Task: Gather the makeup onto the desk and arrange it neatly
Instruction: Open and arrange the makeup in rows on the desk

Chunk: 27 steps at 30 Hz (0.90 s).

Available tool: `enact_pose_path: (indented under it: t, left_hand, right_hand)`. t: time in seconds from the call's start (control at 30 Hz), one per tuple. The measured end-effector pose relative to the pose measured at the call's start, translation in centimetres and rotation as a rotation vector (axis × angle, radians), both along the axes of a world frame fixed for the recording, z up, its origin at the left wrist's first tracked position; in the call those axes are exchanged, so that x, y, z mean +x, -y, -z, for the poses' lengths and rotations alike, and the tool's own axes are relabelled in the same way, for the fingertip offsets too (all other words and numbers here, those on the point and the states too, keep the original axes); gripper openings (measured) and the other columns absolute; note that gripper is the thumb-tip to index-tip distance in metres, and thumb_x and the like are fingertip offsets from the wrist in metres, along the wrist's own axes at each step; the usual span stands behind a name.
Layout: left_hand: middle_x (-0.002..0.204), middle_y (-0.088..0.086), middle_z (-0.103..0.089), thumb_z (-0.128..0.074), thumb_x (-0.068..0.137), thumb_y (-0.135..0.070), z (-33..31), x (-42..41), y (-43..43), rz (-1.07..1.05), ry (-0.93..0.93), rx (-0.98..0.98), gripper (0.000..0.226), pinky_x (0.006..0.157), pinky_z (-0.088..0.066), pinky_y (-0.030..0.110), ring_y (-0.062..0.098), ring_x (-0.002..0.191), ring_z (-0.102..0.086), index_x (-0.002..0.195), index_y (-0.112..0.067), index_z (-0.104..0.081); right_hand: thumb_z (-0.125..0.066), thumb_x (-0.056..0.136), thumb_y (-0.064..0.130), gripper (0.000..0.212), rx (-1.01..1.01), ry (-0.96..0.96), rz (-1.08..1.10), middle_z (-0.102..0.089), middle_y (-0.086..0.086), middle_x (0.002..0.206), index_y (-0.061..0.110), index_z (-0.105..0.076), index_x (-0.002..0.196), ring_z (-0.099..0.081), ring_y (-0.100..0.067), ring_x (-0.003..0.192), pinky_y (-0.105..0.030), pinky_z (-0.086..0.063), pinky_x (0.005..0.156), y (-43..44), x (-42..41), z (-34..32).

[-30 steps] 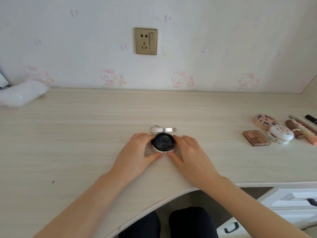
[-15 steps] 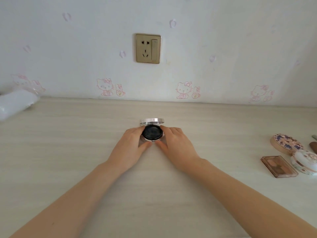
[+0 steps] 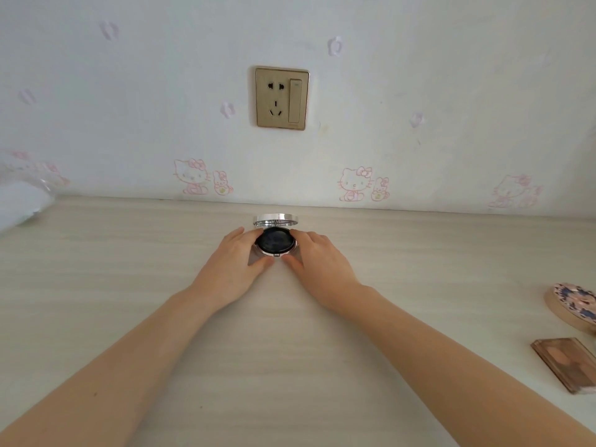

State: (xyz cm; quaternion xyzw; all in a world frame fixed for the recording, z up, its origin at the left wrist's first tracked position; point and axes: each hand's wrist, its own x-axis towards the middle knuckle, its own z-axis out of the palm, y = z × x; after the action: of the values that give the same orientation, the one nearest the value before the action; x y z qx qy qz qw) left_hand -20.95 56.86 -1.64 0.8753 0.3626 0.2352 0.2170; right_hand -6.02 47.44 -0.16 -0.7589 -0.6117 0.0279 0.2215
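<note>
While both arms reach far out, a round makeup box (image 3: 275,245) sits on the pale wood surface (image 3: 129,301). It is close to the wall (image 3: 129,91) and right under the gold plug socket (image 3: 282,97). Its lid (image 3: 275,218) stands up at the back, and the inside looks black and shiny.

The left hand (image 3: 230,269) holds the left side of the box. Its fingers (image 3: 240,235) curl round the edge and the thumb is at the front. The right hand (image 3: 319,262) holds the right side the same way, with its fingers (image 3: 306,237) bent round the rim.

Well off to the right lie a round case with a painted top (image 3: 572,304) and a flat brown case (image 3: 567,366). They are near each other but not touching. A soft white bag (image 3: 19,204) rests at the left edge. Pink cat stickers (image 3: 190,175) dot the wall.
</note>
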Motion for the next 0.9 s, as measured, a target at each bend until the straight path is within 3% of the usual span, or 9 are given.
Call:
enact_pose_path:
  t: [0.1, 0.3, 0.43, 0.53, 0.9]
  left_hand:
    - [0.123, -0.005, -0.059, -0.060, 0.088, -0.042, 0.0, 0.0, -0.3, 0.004, 0.022, -0.005, 0.051, 0.106, -0.037, 0.044, 0.027, 0.128, -0.044, 0.136, -0.029, -0.047]
    - [0.114, -0.004, -0.059, -0.061, 0.087, -0.041, -0.4, 0.0, 0.2, -0.036, 0.025, 0.016, 0.052, 0.101, -0.039, 0.038, 0.023, 0.122, -0.045, 0.135, -0.027, -0.047]
    - [0.128, 0.001, -0.055, -0.062, 0.088, -0.029, -0.8, -0.4, 1.7, -0.077, -0.011, 0.067, 0.054, 0.103, -0.036, 0.035, 0.021, 0.131, -0.036, 0.138, -0.020, -0.044]
    - [0.138, 0.001, -0.049, -0.058, 0.090, -0.026, -1.0, -0.7, 3.4, -0.100, -0.041, 0.111, 0.054, 0.107, -0.033, 0.033, 0.017, 0.137, -0.029, 0.140, -0.016, -0.042]
    - [0.121, -0.010, -0.058, -0.051, 0.092, -0.020, -1.5, 3.3, 13.5, 0.070, 0.093, 0.095, 0.035, 0.096, -0.033, 0.020, 0.009, 0.123, -0.042, 0.127, -0.021, -0.053]
  right_hand:
    - [-0.044, 0.098, 0.040, 0.040, -0.002, 0.000, -0.002, -0.056, -0.004, 0.123, 0.018, -0.047, 0.132, -0.047, -0.025, 0.118, -0.034, -0.041, 0.091, -0.4, 0.0, -0.1]
    - [-0.045, 0.097, 0.040, 0.043, -0.020, -0.026, -0.006, -0.056, -0.005, 0.125, 0.019, -0.042, 0.134, -0.045, -0.024, 0.122, -0.034, -0.040, 0.089, -0.2, 0.2, -0.4]
    - [-0.044, 0.098, 0.037, 0.053, -0.068, 0.025, 0.008, -0.044, -0.005, 0.142, 0.016, -0.031, 0.145, -0.033, -0.021, 0.135, -0.031, -0.032, 0.103, 1.5, 0.5, -0.9]
    - [-0.041, 0.100, 0.036, 0.052, -0.072, 0.025, 0.039, -0.043, -0.005, 0.143, 0.015, -0.030, 0.145, -0.030, -0.021, 0.137, -0.033, -0.032, 0.105, 3.8, 1.0, -1.5]
    - [-0.036, 0.101, 0.035, 0.045, -0.074, 0.087, 0.179, -0.047, -0.003, 0.140, 0.017, -0.036, 0.142, -0.028, -0.017, 0.138, -0.032, -0.035, 0.102, 17.3, 4.5, -2.8]
